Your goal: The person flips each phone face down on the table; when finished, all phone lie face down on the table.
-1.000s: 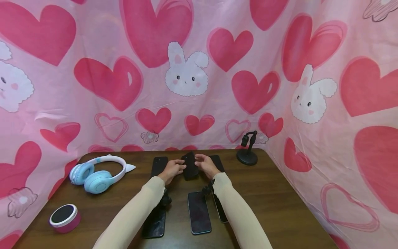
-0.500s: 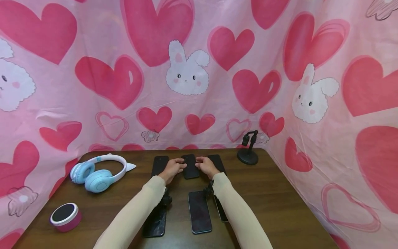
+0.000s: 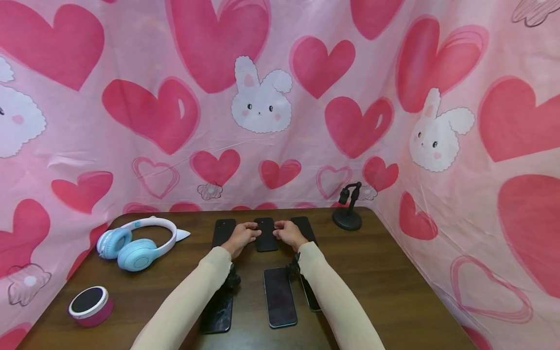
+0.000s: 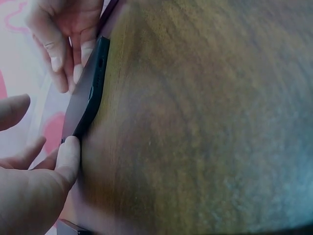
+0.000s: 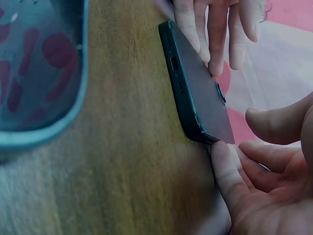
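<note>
A black phone (image 3: 266, 236) lies flat on the brown table (image 3: 393, 272), in the middle of the back row of three. My left hand (image 3: 242, 236) touches its left edge and my right hand (image 3: 286, 233) its right edge. In the left wrist view a left fingertip (image 4: 68, 152) presses the near corner of the phone (image 4: 85, 98), with the thumb held apart. The right wrist view shows a right fingertip (image 5: 220, 152) against the phone's (image 5: 195, 98) near corner, thumb also clear, and the left hand's fingers (image 5: 215, 29) on its far side.
Black phones lie at the back left (image 3: 223, 231) and back right (image 3: 305, 226). Three more sit in front under my forearms (image 3: 217, 313) (image 3: 279, 304) (image 3: 309, 294). Blue headphones (image 3: 131, 243) and a pink round speaker (image 3: 89, 305) are on the left, a black stand (image 3: 348, 209) at the back right.
The middle phone was held tilted up off the table a second ago; now it lies flat in the back row, with both hands lowered beside it.
</note>
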A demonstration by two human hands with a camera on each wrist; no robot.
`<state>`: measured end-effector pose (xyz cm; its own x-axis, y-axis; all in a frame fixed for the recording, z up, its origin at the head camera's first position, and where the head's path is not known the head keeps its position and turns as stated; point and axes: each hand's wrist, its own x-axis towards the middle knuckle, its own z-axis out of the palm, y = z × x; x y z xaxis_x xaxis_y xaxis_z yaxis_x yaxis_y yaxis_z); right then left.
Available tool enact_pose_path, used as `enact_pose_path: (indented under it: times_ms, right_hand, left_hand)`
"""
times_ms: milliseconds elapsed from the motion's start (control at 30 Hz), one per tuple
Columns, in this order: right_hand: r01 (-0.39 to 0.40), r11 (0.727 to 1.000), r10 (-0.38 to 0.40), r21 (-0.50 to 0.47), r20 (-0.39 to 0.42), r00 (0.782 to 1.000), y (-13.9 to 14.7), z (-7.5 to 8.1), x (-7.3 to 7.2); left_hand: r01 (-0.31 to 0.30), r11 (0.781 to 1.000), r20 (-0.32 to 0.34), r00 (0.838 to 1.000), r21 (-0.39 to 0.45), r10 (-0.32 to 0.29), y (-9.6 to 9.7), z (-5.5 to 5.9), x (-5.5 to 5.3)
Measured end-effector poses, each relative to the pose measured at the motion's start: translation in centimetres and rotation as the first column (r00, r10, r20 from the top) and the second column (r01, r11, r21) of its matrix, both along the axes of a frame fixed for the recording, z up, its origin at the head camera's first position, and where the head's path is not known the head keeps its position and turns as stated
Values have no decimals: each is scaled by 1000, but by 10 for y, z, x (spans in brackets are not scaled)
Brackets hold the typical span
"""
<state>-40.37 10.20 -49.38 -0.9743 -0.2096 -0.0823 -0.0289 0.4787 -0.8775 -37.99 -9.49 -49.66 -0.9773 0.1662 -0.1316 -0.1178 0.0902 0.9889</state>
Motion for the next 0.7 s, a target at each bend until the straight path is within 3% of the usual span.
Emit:
enact_pose_path:
  times_ms: [300, 700]
  right_hand:
    - [-4, 1000, 4, -2, 7, 1000, 0, 1, 2]
    - [-42, 998, 43, -36, 35, 998, 2, -1, 1]
  left_hand:
    - [-20, 999, -6, 1000, -38, 19, 3, 1, 2]
    - [-120, 977, -25, 993, -179, 118, 12, 5, 7]
